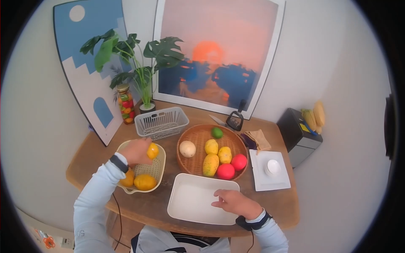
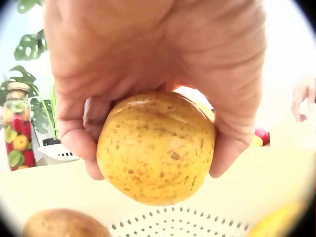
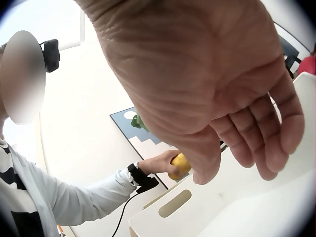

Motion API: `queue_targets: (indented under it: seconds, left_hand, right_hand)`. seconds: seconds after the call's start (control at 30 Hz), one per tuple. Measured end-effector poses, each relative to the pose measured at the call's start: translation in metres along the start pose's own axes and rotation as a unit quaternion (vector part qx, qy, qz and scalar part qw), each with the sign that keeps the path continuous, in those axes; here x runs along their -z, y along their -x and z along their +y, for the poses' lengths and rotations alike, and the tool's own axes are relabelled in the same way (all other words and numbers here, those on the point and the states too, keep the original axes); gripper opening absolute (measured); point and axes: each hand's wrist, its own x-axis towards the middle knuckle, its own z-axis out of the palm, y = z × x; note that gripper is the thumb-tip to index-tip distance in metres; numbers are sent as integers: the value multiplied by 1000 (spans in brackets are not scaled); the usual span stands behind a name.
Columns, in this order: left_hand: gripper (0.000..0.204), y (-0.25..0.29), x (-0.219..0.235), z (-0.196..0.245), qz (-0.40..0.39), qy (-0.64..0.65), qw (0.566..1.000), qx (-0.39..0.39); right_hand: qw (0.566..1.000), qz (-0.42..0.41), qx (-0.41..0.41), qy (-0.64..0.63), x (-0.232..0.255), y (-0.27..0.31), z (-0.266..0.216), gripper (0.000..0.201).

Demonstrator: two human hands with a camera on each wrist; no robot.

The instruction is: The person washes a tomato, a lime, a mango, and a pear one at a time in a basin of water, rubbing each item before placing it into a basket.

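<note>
My left hand (image 1: 137,151) grips a speckled yellow fruit (image 2: 157,150) between thumb and fingers, above the cream perforated basket (image 1: 155,167). Two more yellow fruits lie in that basket; the larger one (image 1: 144,182) shows fully, while my arm partly covers the other (image 1: 127,178). Over the right part of a white rectangular tray (image 1: 190,196) hovers my right hand (image 1: 238,202), holding nothing. Its fingers (image 3: 269,143) are loosely bent, with the thumb apart from them in the right wrist view. Inside, the tray shows only its pale floor.
Behind the tray, a round wicker basket (image 1: 185,164) holds a pale round fruit, a green one, several yellow ones and two red ones. A grey slotted basket (image 1: 162,122), fruit jar (image 1: 125,103) and potted plant stand at the back. Knife, grater (image 1: 235,121) and white plate (image 1: 259,181) lie rightward.
</note>
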Motion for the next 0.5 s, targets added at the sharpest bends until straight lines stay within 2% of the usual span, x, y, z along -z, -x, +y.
queue_targets:
  seconds: [0.07, 0.13, 0.17, 0.23, 0.27, 0.3, 0.37, 0.47, 0.5]
  left_hand:
    - [62, 1, 22, 21, 17, 53, 998, -1]
    - [61, 2, 25, 49, -18, 113, 992, -45]
    - [60, 2, 20, 64, -35, 143, 987, -66]
    - [61, 0, -2, 91, -82, 150, 971, -170]
    - [60, -2, -11, 110, -136, 122, 969, -169]
    - [59, -4, -20, 129, -189, 93, 963, -168]
    - [58, -10, -45, 153, -231, 93, 940, -234]
    - [55, -21, -74, 183, -306, 74, 917, -246]
    - [56, -26, -87, 185, -306, 65, 911, -269]
  right_hand:
    - [1000, 26, 10, -14, 3, 4, 1, 36]
    - [998, 56, 19, -22, 5, 2, 1, 35]
    - [997, 70, 24, -24, 5, 2, 1, 34]
    - [996, 82, 33, -31, 4, -2, -1, 36]
    - [995, 89, 35, -31, 4, -2, -2, 38]
    - [995, 86, 34, -31, 2, -1, -4, 37]
    - [996, 80, 31, -28, -1, 2, -8, 36]
    - [999, -9, -11, 49, -3, 7, -3, 39]
    - [998, -25, -23, 51, -3, 10, -2, 40]
